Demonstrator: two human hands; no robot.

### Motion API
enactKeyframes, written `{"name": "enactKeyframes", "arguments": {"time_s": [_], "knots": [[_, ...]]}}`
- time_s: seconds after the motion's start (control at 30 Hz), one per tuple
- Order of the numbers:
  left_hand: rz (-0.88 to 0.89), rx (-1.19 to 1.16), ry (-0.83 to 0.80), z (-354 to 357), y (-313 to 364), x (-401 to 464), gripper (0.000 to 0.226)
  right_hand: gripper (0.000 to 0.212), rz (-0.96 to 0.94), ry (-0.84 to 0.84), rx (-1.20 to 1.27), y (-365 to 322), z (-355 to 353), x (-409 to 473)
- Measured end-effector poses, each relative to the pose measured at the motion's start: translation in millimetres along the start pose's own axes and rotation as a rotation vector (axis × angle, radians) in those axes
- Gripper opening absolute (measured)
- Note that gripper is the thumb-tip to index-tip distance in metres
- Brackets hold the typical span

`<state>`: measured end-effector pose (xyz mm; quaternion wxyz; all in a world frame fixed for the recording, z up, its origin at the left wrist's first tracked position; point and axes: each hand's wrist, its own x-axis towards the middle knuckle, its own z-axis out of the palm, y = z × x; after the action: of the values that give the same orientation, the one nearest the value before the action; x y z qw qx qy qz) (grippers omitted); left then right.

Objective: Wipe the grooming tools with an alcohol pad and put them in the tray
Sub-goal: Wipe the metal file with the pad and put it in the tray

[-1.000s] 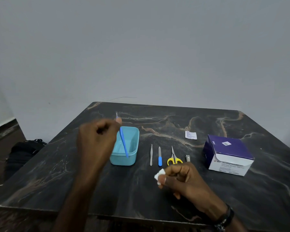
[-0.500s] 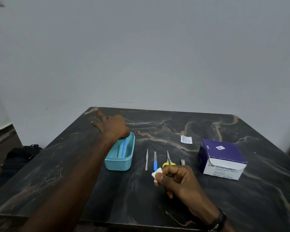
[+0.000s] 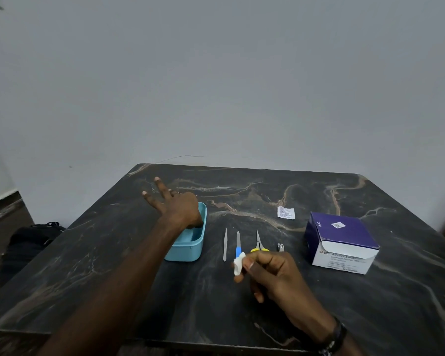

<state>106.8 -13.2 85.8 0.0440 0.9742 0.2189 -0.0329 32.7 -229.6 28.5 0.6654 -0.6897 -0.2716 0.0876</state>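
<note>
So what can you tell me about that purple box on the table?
The box is cardboard by its look, purple on top and on its left side, white on the front, printed "BD Alcohol Swabs". A small white label sits on top. It looks closed and stands flat on the table, at the right, beyond the clippers. Nothing else touches it.

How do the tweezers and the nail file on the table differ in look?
The tweezers are all silver; the nail file has a blue handle. The tweezers lie fully in view, while the alcohol pad in the right hand covers the nail file's near end. Both lie flat, side by side, pointing away.
</note>
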Motion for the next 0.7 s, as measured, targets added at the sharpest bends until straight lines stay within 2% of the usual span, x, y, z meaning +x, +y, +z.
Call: {"name": "enactKeyframes", "arguments": {"time_s": [0.1, 0.23, 0.3, 0.37, 0.47, 0.53, 0.63, 0.7], "knots": [[0.027, -0.003, 0.043, -2.9, -2.0, -5.6, 0.038, 0.026, -0.016, 0.067, 0.000, -0.8, -1.0, -0.4], [0.130, 0.022, 0.384, -14.8, 1.5, -32.8, 0.026, 0.017, -0.019, 0.230, 0.008, 2.1, -2.5, 1.6], [0.244, -0.078, 0.521, -20.0, 10.9, -54.9, 0.022, 0.015, -0.018, 0.326, 0.048, 3.6, -4.0, 3.6], [0.340, -0.212, 0.582, -20.4, 21.5, -73.3, 0.012, 0.013, -0.018, 0.415, 0.080, 4.7, -5.4, 5.1], [0.395, -0.243, 0.551, -16.6, 36.8, -90.7, 0.006, 0.014, -0.014, 0.520, 0.149, 5.6, -7.3, 7.1], [0.388, -0.198, 0.436, -12.5, 46.9, -99.2, 0.013, 0.014, -0.008, 0.583, 0.178, 6.4, -9.0, 8.2], [0.378, -0.145, 0.290, -2.9, 58.9, -103.5, 0.012, 0.011, -0.003, 0.650, 0.196, 7.7, -11.9, 9.5], [0.348, -0.111, 0.227, 6.7, 63.4, -97.9, 0.022, 0.011, -0.007, 0.671, 0.207, 7.8, -12.9, 9.5]]}}
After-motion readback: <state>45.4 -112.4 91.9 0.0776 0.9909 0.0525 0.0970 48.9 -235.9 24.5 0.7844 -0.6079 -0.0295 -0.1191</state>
